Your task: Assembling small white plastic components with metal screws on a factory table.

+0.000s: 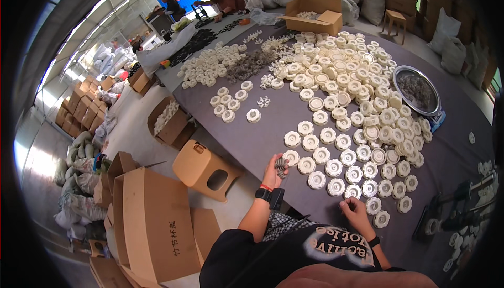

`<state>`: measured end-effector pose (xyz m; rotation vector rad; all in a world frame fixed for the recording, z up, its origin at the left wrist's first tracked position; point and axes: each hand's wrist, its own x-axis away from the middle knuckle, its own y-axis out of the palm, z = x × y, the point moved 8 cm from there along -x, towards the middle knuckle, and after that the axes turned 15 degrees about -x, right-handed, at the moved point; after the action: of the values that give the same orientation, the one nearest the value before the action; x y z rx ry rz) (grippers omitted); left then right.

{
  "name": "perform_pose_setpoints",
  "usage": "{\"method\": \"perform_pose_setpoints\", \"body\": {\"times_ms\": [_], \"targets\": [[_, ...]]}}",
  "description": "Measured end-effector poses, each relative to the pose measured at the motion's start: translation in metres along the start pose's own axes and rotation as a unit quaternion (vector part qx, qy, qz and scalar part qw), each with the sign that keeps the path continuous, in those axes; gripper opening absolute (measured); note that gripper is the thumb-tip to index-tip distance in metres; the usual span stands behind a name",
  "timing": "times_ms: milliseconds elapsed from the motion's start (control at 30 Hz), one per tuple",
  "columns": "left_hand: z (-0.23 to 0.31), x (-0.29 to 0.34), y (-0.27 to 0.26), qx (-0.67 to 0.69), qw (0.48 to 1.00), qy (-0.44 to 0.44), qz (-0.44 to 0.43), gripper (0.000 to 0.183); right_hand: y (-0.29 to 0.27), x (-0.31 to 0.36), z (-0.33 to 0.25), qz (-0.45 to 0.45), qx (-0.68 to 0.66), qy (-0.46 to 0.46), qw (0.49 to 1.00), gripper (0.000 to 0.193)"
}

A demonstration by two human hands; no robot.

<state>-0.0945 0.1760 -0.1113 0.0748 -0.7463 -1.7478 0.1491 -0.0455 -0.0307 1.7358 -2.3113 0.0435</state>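
My left hand (271, 174), at the table's near edge, is closed around a small clutch of grey, spring-like pieces (281, 168). Beside it, several round white scalloped caps (334, 168) lie spread in rough rows, hollow side up. Close to the nearest of these caps is my right hand (357, 213), its fingers curled and pinched together. Whatever those fingers hold, if anything, is too small to make out. Behind the rows rises a big heap of the same white caps (344, 65).
A metal bowl (438, 110) of grey pieces stands at the right. Farther back are a grey pile (247, 66), more white caps (202, 67) and an open carton (329, 24). A tan stool (191, 164) and a tall carton (157, 220) stand left. People work far back.
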Motion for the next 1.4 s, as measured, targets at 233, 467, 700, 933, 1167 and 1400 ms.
{"method": "perform_pose_setpoints", "body": {"times_ms": [233, 467, 700, 933, 1167, 1400], "targets": [[0.001, -0.003, -0.002, 0.015, 1.000, 0.012, -0.003, 0.035, -0.004, -0.002, 0.003, -0.008, 0.040, 0.006, 0.999, 0.023], [-0.002, -0.002, -0.004, 0.014, 1.000, 0.003, 0.005, 0.034, 0.001, -0.002, -0.002, -0.019, 0.043, 0.009, 0.999, 0.024], [-0.005, -0.002, -0.005, 0.022, 1.000, 0.001, -0.005, 0.034, 0.006, -0.002, -0.003, -0.027, 0.017, 0.013, 0.999, 0.021], [-0.004, -0.003, -0.005, 0.015, 1.000, 0.003, -0.001, 0.035, 0.005, -0.003, -0.002, -0.028, 0.017, 0.006, 0.999, 0.021], [-0.004, -0.003, -0.006, 0.015, 1.000, 0.001, -0.002, 0.035, 0.005, -0.004, 0.001, -0.025, 0.017, 0.012, 0.999, 0.021], [-0.004, -0.007, -0.007, 0.016, 1.000, 0.002, -0.013, 0.035, 0.007, -0.005, 0.000, -0.030, 0.020, 0.010, 0.999, 0.021]]}}
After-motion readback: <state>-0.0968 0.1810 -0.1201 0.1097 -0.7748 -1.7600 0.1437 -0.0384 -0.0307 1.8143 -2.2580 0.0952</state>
